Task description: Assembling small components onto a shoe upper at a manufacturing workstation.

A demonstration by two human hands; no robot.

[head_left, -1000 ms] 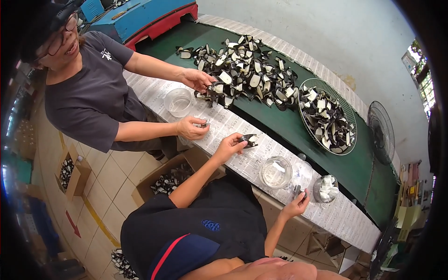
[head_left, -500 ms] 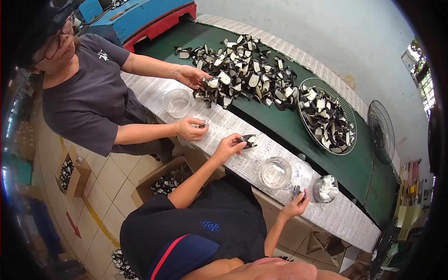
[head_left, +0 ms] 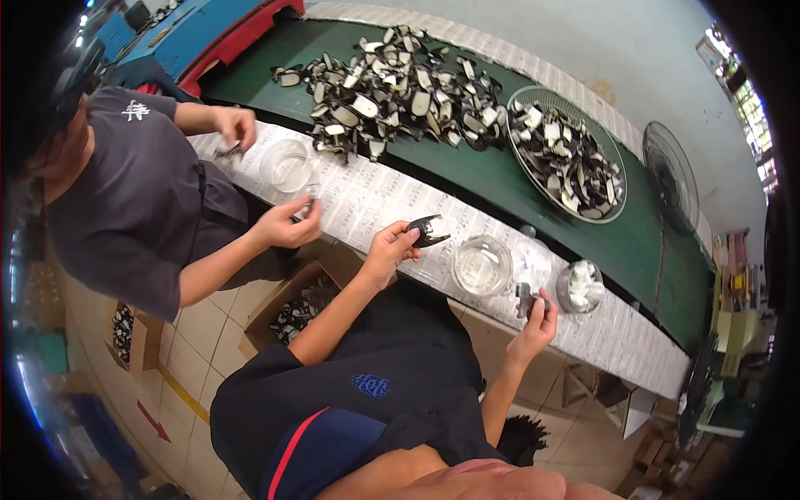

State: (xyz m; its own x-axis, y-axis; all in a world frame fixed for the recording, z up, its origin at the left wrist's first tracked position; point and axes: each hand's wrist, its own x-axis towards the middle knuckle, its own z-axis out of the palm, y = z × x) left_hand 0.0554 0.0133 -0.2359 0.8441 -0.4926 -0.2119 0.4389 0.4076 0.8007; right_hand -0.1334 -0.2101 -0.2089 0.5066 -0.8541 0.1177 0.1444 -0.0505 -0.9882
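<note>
The left hand (head_left: pixel 390 250) grips a small black, curved plastic piece with two prongs (head_left: pixel 427 229); its fingers are closed round the piece's near end and hold it just above the paper-covered tabletop (head_left: pixel 367 196). The right hand (head_left: pixel 537 318) is curled around a small dark, stubby object (head_left: pixel 523 298), thumb and fingers pinched on it, at the tabletop's near edge.

Between the two hands stands a clear round plastic container (head_left: pixel 482 265) holding a pale liquid or gel; it sits closer to the right hand. Just beyond the right hand stands a small round tin with white wadding inside (head_left: pixel 581 286).

Farther out from both hands, on the green belt surface (head_left: pixel 500 179), lies a loose heap of black-and-white flat pieces (head_left: pixel 392 87), and beyond the right hand a round wire basket (head_left: pixel 571 154) holds more of the same.

To the left of the left hand, a co-worker in a dark grey shirt (head_left: pixel 125 217) leans over the same tabletop. One of that person's hands (head_left: pixel 287 225) pinches a small dark part, the other (head_left: pixel 236 129) rests by a second clear round container (head_left: pixel 286 165). Below the left hand, a cardboard box of dark pieces (head_left: pixel 292 312) sits on the tiled floor.
</note>
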